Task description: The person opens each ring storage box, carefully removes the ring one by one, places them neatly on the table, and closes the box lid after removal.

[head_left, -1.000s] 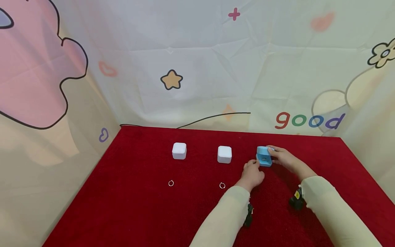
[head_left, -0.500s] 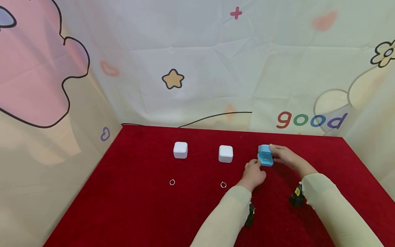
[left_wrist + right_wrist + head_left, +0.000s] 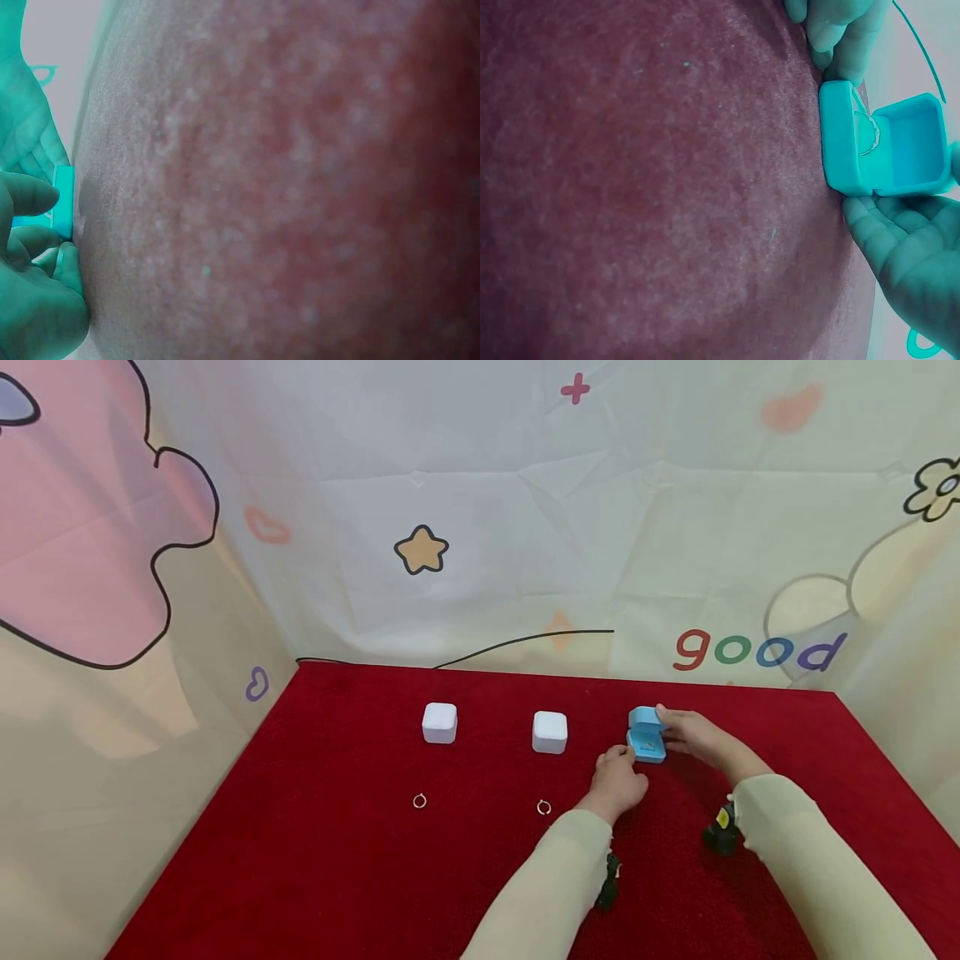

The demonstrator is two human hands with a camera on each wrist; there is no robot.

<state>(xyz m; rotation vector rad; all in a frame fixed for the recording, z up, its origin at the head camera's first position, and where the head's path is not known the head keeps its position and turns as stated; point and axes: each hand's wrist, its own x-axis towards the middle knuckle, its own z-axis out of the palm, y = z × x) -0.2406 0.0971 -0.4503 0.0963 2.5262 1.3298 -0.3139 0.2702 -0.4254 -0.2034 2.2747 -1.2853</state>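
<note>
A light blue ring box point(image 3: 647, 752) stands with its lid raised on the red cloth, toward the back right. A slim ring point(image 3: 876, 137) sits upright in its insert in the right wrist view. My left hand point(image 3: 618, 783) holds the front left corner of the base with its fingertips, fingers bent. On the other side, my right hand point(image 3: 693, 735) has its thumb at the lid's edge and its fingers along the box's right side. The left wrist view catches only one edge of the box point(image 3: 64, 202) between the hands.
Two white boxes point(image 3: 439, 723) point(image 3: 550, 732) stand in a row to the left of the blue one. In front of them lie two loose rings point(image 3: 420, 801) point(image 3: 543, 807) on the red cloth point(image 3: 337, 860). A printed curtain point(image 3: 517, 543) hangs behind.
The blue box's lid has tipped further back under my right thumb, showing more of the inside. My left hand keeps its place at the base. The head view has shifted slightly.
</note>
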